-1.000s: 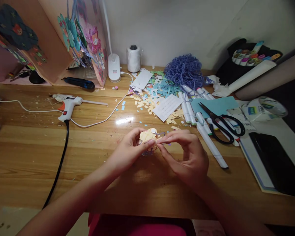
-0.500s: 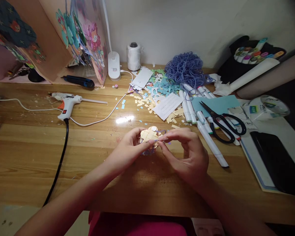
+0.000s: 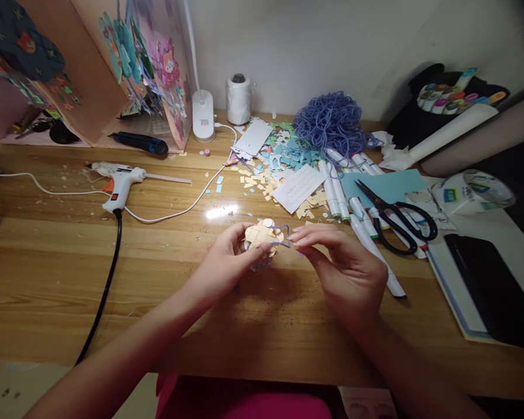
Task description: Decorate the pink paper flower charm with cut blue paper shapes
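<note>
My left hand (image 3: 227, 262) pinches a small round piece (image 3: 262, 234) covered with tan paper squares, held just above the wooden desk (image 3: 166, 291). A thin purple thread (image 3: 283, 238) runs from that piece to the fingertips of my right hand (image 3: 344, 267), which pinch it a little to the right. The two hands are close together at the middle of the desk.
A white glue gun (image 3: 120, 183) with its black cord lies to the left. Paper scraps (image 3: 271, 174), markers (image 3: 353, 203), black scissors (image 3: 397, 218) and a tangle of purple thread (image 3: 329, 119) lie behind the hands. A dark notebook (image 3: 489, 285) sits at the right.
My right hand has moved slightly to the right, drawing the purple thread away from the round piece. My left hand has tilted the piece a little.
</note>
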### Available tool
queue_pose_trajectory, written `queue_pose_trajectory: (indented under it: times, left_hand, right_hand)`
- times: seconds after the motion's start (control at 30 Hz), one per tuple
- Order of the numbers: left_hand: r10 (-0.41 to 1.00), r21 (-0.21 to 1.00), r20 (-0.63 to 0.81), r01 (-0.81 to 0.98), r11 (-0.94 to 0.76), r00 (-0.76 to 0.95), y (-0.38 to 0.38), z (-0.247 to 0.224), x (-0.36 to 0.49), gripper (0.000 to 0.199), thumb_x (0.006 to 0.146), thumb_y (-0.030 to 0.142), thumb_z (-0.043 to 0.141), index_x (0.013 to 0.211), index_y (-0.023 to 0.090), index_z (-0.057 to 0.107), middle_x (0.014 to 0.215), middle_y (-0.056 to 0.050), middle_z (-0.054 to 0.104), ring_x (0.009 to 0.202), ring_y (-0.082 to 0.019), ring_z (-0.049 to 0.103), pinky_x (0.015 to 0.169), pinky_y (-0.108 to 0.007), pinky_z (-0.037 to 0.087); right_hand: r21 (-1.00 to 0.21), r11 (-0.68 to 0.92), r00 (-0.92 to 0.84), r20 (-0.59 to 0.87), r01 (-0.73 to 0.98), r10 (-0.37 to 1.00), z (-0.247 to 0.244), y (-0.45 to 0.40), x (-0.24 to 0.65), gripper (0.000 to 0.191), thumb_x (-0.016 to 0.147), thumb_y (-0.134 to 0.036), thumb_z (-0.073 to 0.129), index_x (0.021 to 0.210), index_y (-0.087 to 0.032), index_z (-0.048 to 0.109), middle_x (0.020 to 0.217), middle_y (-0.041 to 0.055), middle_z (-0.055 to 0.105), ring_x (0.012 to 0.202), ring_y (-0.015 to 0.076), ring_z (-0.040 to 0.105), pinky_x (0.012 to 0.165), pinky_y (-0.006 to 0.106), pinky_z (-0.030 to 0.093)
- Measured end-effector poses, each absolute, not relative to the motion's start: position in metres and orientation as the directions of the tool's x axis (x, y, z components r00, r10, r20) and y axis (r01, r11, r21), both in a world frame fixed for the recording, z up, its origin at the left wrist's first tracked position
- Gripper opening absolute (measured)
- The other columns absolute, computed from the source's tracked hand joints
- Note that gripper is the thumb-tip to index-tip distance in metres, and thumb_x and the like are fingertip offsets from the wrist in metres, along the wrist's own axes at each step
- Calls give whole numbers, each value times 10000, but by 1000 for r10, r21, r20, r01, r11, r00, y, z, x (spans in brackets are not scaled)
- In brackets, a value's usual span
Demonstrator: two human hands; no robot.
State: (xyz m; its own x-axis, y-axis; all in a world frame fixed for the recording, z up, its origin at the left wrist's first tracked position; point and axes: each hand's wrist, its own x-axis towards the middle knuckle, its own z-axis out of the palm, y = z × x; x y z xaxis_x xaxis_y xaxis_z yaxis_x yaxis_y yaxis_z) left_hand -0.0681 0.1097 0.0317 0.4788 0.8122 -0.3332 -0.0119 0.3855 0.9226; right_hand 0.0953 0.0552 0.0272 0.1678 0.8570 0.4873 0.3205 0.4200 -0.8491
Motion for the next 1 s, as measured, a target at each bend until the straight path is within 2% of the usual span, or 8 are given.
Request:
queue_pose_trajectory:
  times: [0.17, 0.27, 0.53, 0.83, 1.0]
  left_hand:
    - [843, 945, -280, -21, 325, 459, 108, 30, -69, 318, 787, 255, 673, 1061, 141, 560, 995, -46, 657, 860, -136, 593, 747, -238, 458]
    - [850, 952, -260, -26, 304, 457, 107, 30, -67, 303, 792, 246, 665, 1055, 141, 556, 932, -29, 649, 780, -116, 580, 694, -226, 453]
    - [859, 950, -245, -66, 306, 450, 104, 32, -65, 274, 782, 246, 671, 1012, 151, 557, 880, -13, 637, 746, -114, 573, 688, -232, 454]
    - [847, 945, -267, -48, 324, 459, 104, 35, -65, 272, 775, 264, 688, 991, 147, 571, 794, 9, 634, 676, -102, 567, 634, -222, 449]
    - [822, 919, -318, -59, 389, 473, 105, 36, -65, 283, 771, 252, 697, 1007, 137, 593, 899, -27, 658, 798, -130, 592, 716, -238, 467]
  right_hand:
    - [-896, 276, 151, 343, 347, 927, 26, 59, 97, 115, 806, -123, 675, 788, -237, 670, 1052, 22, 583, 1061, 175, 540, 940, 336, 412]
    - [-921, 225, 131, 278, 317, 952, 24, 60, 96, 91, 823, -157, 663, 815, -243, 691, 1036, 24, 568, 1055, 168, 532, 940, 322, 404]
    - [-942, 187, 138, 232, 279, 963, 24, 58, 91, 75, 830, -180, 663, 837, -241, 706, 1016, 30, 577, 1025, 177, 543, 919, 332, 408]
    - [-920, 207, 170, 275, 334, 946, 22, 59, 87, 67, 826, -160, 661, 832, -217, 695, 972, 39, 581, 975, 177, 557, 880, 337, 431]
    - [-860, 253, 157, 352, 443, 923, 23, 58, 87, 87, 832, -147, 649, 861, -217, 691, 941, 37, 585, 937, 186, 569, 838, 357, 455]
